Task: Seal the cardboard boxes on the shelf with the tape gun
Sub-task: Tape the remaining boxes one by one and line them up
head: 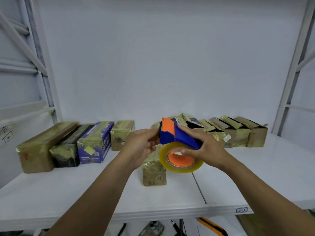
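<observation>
A blue and orange tape gun [177, 137] with a roll of clear yellowish tape [180, 160] is held up in front of me over the white shelf [85, 184]. My right hand [204, 150] grips its handle and roll, thumb in the orange core. My left hand [141, 145] pinches the front end near the orange blade guard. A taped cardboard box [154, 172] stands directly below the gun. More taped boxes [68, 143] line the back left, and a row of boxes with open flaps [238, 133] sits at the back right.
White metal shelf uprights [49, 82] frame both sides, with a white wall behind. A label tag [241, 210] sits on the shelf's front edge. Below the shelf lie a phone [151, 229] and an orange-black tool [213, 227].
</observation>
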